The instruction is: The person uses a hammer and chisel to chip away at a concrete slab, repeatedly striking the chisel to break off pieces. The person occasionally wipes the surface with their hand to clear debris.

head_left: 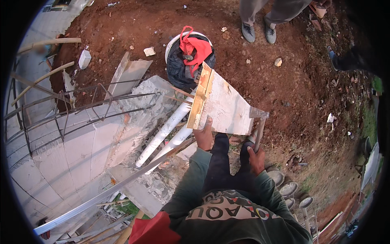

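My left hand (204, 136) is closed on the lower left edge of a whitish wooden panel (227, 105). A yellowish wood batten (200, 97) runs along the panel's left side. The panel is held up in front of my legs, tapering toward its right end. My right hand (256, 159) grips the handle of a hammer (260, 130). The hammer's metal head lies at the panel's right end; I cannot tell if they touch. Just beyond the panel stands a white bucket (167, 51) lined with a black plastic bag, with a red cloth (197, 51) in it.
White pipes (164, 130) and a long metal bar (109, 191) lie left of my legs. Bent rebar (65, 103) sticks out over a block wall (69, 162). Another person's shoes (248, 32) stand on red soil ahead. Several round pans (288, 189) lie at right.
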